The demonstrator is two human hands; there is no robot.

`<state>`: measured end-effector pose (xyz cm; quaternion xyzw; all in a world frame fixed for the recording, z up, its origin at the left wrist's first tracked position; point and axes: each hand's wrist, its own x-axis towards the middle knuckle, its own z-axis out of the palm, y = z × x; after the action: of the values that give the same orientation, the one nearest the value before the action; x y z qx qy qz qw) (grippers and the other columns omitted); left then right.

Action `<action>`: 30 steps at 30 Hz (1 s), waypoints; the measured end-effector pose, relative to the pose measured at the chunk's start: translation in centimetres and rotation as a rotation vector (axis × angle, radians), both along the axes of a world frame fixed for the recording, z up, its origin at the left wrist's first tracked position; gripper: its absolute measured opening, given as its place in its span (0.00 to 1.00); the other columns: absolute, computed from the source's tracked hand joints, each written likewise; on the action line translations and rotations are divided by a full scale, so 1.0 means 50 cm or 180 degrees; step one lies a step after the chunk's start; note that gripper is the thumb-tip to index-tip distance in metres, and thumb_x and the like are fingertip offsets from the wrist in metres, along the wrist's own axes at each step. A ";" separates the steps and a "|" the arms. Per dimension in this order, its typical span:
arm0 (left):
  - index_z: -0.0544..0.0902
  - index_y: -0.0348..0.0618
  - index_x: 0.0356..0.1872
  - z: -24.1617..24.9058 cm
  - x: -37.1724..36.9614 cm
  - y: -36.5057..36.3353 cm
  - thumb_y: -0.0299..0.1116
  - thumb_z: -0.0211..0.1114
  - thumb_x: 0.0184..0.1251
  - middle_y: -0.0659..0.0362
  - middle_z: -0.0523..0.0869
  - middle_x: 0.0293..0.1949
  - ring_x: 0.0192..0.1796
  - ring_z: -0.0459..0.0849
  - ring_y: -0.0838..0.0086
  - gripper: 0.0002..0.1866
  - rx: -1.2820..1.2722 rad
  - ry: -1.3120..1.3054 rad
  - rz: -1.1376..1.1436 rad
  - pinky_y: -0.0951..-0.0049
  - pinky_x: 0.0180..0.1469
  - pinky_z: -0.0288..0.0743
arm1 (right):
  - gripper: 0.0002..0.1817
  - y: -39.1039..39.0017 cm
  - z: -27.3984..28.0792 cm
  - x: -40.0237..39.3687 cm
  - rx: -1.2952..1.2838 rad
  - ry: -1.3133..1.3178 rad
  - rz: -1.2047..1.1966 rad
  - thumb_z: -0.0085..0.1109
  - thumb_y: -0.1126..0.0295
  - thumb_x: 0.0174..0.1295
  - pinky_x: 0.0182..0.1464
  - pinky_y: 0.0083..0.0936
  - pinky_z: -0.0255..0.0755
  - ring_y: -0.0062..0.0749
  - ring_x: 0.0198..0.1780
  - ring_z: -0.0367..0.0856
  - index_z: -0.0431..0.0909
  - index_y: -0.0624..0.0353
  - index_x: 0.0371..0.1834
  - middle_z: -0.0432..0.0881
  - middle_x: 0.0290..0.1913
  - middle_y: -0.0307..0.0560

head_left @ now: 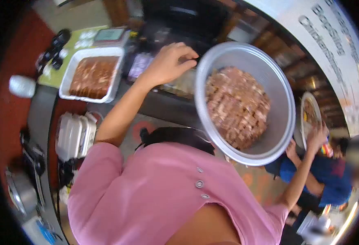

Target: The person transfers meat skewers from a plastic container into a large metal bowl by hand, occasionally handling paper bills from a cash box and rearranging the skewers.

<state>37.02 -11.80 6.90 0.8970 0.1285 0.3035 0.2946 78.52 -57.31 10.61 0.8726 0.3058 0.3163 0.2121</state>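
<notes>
A large silver metal basin point(283, 96) with chopped raw meat point(238, 106) in it is in front of me on the right. My left hand point(173, 61) is just left of its rim, empty, with fingers loosely bent and a gap at the thumb. Out to the far right, my right hand point(319, 136) has its fingers closed at the edge of a pale-rimmed bowl point(303, 122) with some food inside. The bowl appears steeply angled from here.
On the left counter, a white tray of reddish-brown meat point(91, 77) sits beside a digital scale point(109, 35). Stacked clear containers point(71, 136) and a metal pot point(20, 190) are lower left. A person in a blue shirt point(334, 179) is close on the right, one hand point(292, 150) near the basin.
</notes>
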 end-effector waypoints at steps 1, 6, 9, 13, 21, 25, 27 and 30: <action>0.84 0.40 0.38 -0.008 -0.048 0.006 0.36 0.66 0.57 0.52 0.83 0.37 0.43 0.81 0.58 0.11 -0.0032 -0.0071 0.0296 0.62 0.49 0.72 | 0.24 -0.048 -0.013 0.019 -0.0256 -0.0524 -0.0068 0.50 0.68 0.62 0.67 0.44 0.58 0.49 0.68 0.63 0.70 0.52 0.64 0.66 0.68 0.49; 0.84 0.42 0.39 -0.073 -0.275 0.032 0.35 0.66 0.57 0.51 0.83 0.43 0.48 0.78 0.54 0.11 0.0047 0.0131 0.1648 0.58 0.53 0.69 | 0.34 -0.219 -0.056 0.026 -0.1460 -0.0087 -0.1302 0.45 0.63 0.62 0.75 0.49 0.36 0.44 0.77 0.46 0.55 0.57 0.73 0.53 0.76 0.46; 0.84 0.41 0.41 -0.113 -0.372 0.038 0.32 0.65 0.59 0.50 0.83 0.40 0.47 0.79 0.56 0.11 0.0261 0.0250 0.2432 0.61 0.53 0.70 | 0.38 -0.313 -0.068 0.027 -0.1710 -0.0084 -0.1649 0.47 0.60 0.59 0.73 0.47 0.42 0.45 0.75 0.51 0.50 0.50 0.76 0.55 0.75 0.43; 0.84 0.41 0.41 -0.108 -0.489 0.046 0.31 0.64 0.58 0.47 0.84 0.39 0.47 0.79 0.53 0.10 -0.0106 0.0740 0.3136 0.57 0.50 0.72 | 0.38 -0.360 -0.097 0.006 -0.1380 -0.0162 -0.1815 0.50 0.50 0.61 0.65 0.49 0.58 0.49 0.69 0.62 0.51 0.44 0.74 0.59 0.72 0.48; 0.87 0.46 0.38 -0.147 -0.661 0.135 0.38 0.63 0.59 0.50 0.85 0.39 0.43 0.83 0.55 0.11 0.0428 0.1627 0.4172 0.55 0.45 0.76 | 0.35 -0.106 -0.284 -0.056 -0.0099 0.2322 -0.0661 0.52 0.50 0.61 0.62 0.46 0.62 0.51 0.64 0.67 0.56 0.53 0.69 0.65 0.66 0.54; 0.89 0.49 0.34 -0.139 -0.644 0.152 0.39 0.66 0.55 0.54 0.87 0.35 0.42 0.85 0.58 0.09 0.0213 0.1725 0.3932 0.57 0.47 0.77 | 0.34 -0.083 -0.279 -0.073 -0.0082 0.2519 -0.0515 0.53 0.51 0.62 0.61 0.44 0.64 0.52 0.62 0.69 0.59 0.57 0.67 0.68 0.63 0.57; 0.89 0.49 0.32 -0.113 -0.620 0.142 0.39 0.67 0.53 0.53 0.87 0.34 0.41 0.85 0.59 0.09 0.0263 0.1497 0.3200 0.58 0.46 0.77 | 0.34 -0.081 -0.245 -0.072 -0.0200 0.2456 -0.0545 0.53 0.51 0.62 0.61 0.43 0.65 0.52 0.61 0.70 0.60 0.59 0.65 0.69 0.62 0.58; 0.89 0.50 0.29 -0.103 -0.583 0.145 0.39 0.70 0.48 0.54 0.87 0.34 0.45 0.83 0.59 0.08 -0.0028 0.1632 0.2864 0.54 0.51 0.71 | 0.33 -0.095 -0.117 -0.028 -0.0502 0.2181 -0.0573 0.54 0.51 0.62 0.60 0.42 0.66 0.53 0.59 0.72 0.62 0.63 0.63 0.71 0.60 0.60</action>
<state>7.90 -4.55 1.73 0.7973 0.5708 0.1700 0.0977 77.10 -62.07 4.79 0.9324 0.3045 -0.0390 0.1910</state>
